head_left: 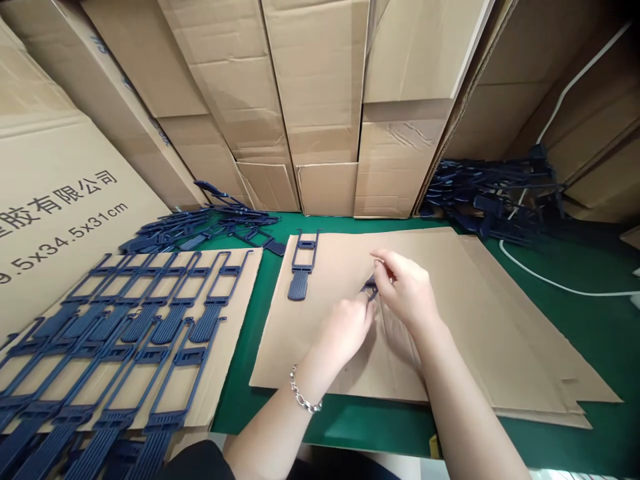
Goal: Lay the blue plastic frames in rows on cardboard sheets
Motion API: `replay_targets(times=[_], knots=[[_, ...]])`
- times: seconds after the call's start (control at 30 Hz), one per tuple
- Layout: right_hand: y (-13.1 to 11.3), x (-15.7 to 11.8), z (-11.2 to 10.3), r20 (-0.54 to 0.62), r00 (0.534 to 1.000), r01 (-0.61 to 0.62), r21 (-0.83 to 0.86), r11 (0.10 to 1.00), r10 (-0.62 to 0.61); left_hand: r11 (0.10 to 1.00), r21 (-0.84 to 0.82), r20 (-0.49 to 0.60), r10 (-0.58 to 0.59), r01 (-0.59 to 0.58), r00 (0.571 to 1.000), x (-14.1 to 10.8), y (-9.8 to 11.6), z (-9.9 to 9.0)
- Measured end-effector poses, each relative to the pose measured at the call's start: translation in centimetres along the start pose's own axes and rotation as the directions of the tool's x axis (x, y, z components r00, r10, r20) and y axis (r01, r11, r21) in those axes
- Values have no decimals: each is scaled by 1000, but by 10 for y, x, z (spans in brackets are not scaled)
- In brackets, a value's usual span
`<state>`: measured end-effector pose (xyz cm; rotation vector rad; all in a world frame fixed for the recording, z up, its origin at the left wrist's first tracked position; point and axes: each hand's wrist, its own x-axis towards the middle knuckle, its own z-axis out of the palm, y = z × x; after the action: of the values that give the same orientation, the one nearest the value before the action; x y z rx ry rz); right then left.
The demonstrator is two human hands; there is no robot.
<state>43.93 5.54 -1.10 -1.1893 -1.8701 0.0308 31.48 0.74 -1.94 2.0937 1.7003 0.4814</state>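
My right hand and my left hand meet over a brown cardboard sheet, pinching a dark blue plastic piece between their fingers. The hands hide most of this piece, so its full shape cannot be told. To their left, a ladder-shaped dark blue plastic part with a ribbed paddle end lies alone on the sheet. A chain bracelet circles my left wrist.
Rows of matching blue parts lie on a cardboard sheet at left. Tangled blue heaps sit at the back left and back right, on a green mat. Upright cardboard sheets stand behind; a white cable runs right.
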Motion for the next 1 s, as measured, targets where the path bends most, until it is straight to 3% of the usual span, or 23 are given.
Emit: replay_targets(times=[0.13, 0.2, 0.3, 0.5, 0.7, 1.0], knots=[[13, 4, -1, -116, 985, -124, 65, 990, 131, 999, 12, -200, 31, -29, 979, -2, -11, -24], [16, 4, -1, -104, 981, -156, 90, 984, 165, 998, 61, -316, 41, -23, 948, -5, -18, -34], [18, 3, 2, -57, 986, -151, 99, 984, 157, 997, 71, -373, 4, 24, 928, -14, -28, -36], [19, 0, 8, 53, 988, -152, 87, 985, 148, 965, -4, -288, -253, 263, 924, -35, -44, -24], [21, -1, 11, 213, 959, -204, 57, 977, 188, 924, 182, -159, -310, 336, 937, -52, -48, -38], [30, -3, 18, 364, 888, -311, 25, 950, 281, 844, 291, 14, -474, 450, 880, -71, -71, -55]])
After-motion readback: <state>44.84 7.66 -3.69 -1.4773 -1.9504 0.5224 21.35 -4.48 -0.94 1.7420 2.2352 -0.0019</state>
